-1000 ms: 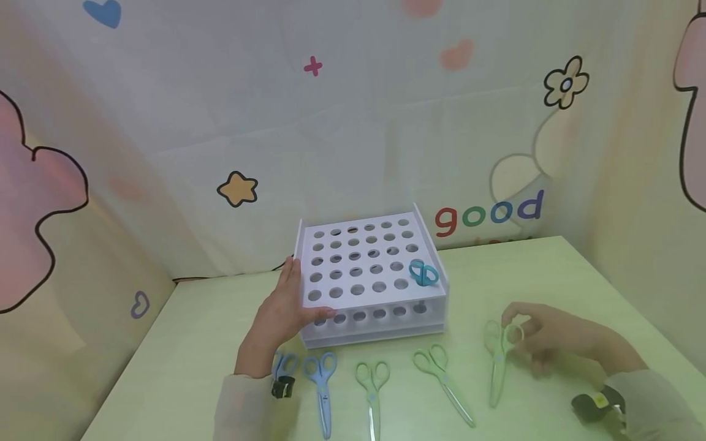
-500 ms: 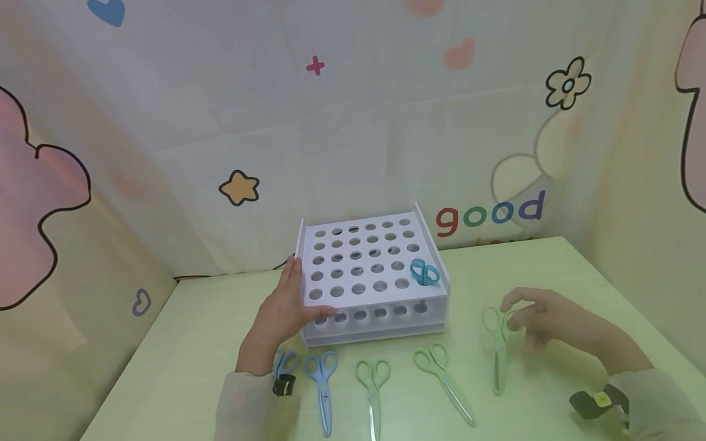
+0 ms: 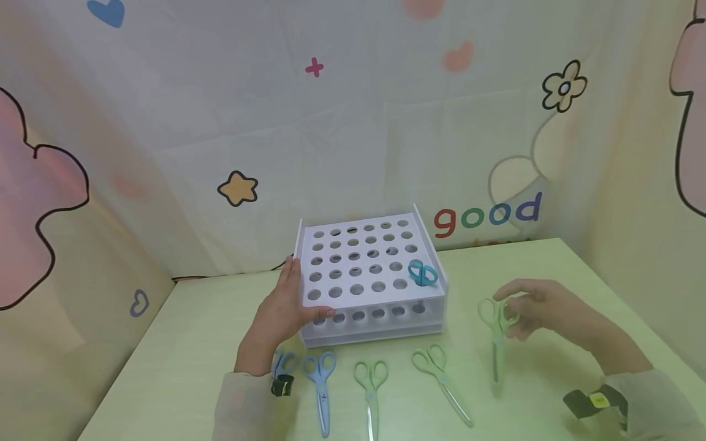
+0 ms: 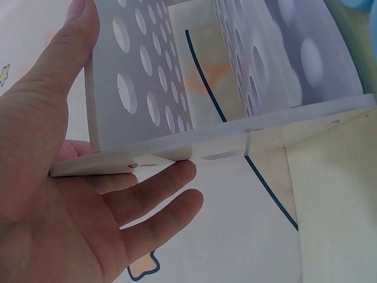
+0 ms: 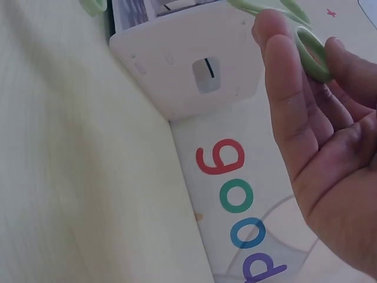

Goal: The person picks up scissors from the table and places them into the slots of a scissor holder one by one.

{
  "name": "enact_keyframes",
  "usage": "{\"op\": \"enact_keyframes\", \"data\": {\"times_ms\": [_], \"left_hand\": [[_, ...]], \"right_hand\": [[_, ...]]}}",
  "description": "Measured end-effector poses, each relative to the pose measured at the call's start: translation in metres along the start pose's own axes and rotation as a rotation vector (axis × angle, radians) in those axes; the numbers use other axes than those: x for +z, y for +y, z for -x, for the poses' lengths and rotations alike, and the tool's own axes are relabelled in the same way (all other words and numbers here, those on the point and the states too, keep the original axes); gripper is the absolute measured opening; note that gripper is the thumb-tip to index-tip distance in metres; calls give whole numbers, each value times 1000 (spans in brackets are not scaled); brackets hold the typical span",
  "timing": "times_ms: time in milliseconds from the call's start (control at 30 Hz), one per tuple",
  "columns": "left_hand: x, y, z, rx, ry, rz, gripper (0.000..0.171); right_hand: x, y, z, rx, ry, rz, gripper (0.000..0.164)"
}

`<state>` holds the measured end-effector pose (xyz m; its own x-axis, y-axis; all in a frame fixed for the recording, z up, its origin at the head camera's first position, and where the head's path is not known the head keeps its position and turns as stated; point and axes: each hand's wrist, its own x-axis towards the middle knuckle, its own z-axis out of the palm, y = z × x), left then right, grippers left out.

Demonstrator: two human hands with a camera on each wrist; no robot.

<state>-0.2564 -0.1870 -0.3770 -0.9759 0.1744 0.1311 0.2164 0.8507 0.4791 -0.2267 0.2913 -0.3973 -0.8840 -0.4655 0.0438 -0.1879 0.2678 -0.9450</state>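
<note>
A white two-tier rack with rows of round holes [image 3: 361, 300] stands at the back of the table. My left hand [image 3: 278, 315] grips its left side wall, thumb [image 4: 65, 50] over the front edge and fingers along the outer face. In the head view, my right hand [image 3: 537, 309] pinches one handle loop of a pair of light green scissors [image 3: 498, 337], which hang blades down to the right of the rack. The right wrist view shows the pinched green loop [image 5: 313, 56] between thumb and fingers. Teal scissors [image 3: 422, 274] stand in a front right hole of the rack.
In front of the rack lie two more green scissors, the middle pair [image 3: 371, 392] and the right pair [image 3: 441, 380]. Blue scissors [image 3: 321, 386] lie left of them, and another blue pair [image 3: 284, 362] is partly hidden by my left wrist. A patterned cloth [image 3: 353, 135] backs the table.
My right hand has lifted the green scissors and moved them up and slightly away; their blades now hang more steeply. The left hand stays on the rack.
</note>
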Motion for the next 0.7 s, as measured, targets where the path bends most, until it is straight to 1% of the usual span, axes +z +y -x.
{"op": "enact_keyframes", "data": {"times_ms": [167,367,467,700], "left_hand": [[-1,-1,0,4,-1,4,130],[0,-1,-1,4,-5,6,129],[0,-1,-2,3,-4,7,129],[1,-1,-2,-2,-1,9,129]], "right_hand": [[3,-9,1,-65,-14,17,23],[4,-14,0,-136,-12,2,20],[6,-18,0,-159,17,0,20],[11,-26,0,-182,102,4,19]]}}
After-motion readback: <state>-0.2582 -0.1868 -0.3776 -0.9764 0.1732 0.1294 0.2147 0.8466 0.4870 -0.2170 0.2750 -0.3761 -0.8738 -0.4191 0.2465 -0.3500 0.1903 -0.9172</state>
